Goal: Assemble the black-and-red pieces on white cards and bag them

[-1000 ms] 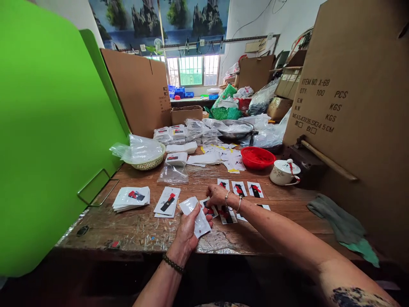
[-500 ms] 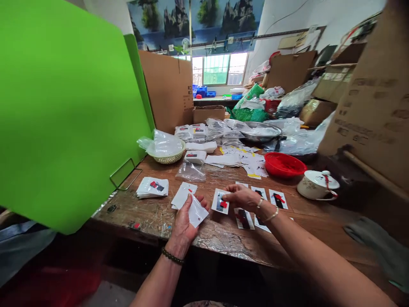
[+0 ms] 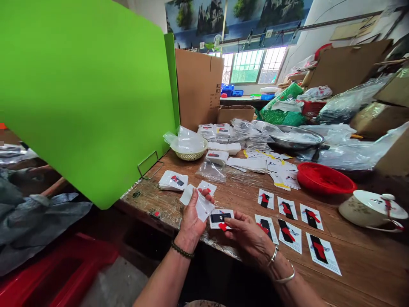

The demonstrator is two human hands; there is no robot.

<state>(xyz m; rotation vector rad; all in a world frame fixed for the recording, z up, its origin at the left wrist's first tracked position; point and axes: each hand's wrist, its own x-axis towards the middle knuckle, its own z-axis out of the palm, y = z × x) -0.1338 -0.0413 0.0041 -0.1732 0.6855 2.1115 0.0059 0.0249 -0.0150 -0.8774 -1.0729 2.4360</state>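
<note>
My left hand (image 3: 192, 217) is closed around a white plastic pouch (image 3: 200, 205) with a small round hole near its corner. Between the fingers of my right hand (image 3: 251, 234) is a printed card (image 3: 214, 224) bearing a black strip and a red piece; its left edge is close to the pouch. Behind my left fingertips another white piece with a red mark (image 3: 207, 187) lies on the table. To the right, several similar cards (image 3: 289, 234) are laid out in two rows, each with black and red pieces on it. Left of my left hand sits a stack of filled white pouches (image 3: 172, 181).
A woven basket of plastic bags (image 3: 190, 155), a red bowl (image 3: 326, 187) and a lidded cup (image 3: 367, 209) stand on the wooden table (image 3: 243, 192). Bundled packets (image 3: 220, 130) lie farther back. A green panel (image 3: 96, 98) borders the left side, above a wire holder (image 3: 151, 166).
My right hand has brought the card closer to my left hand and turned it sideways. The view has swung right, showing both rows of cards. My left hand still holds the pouch.
</note>
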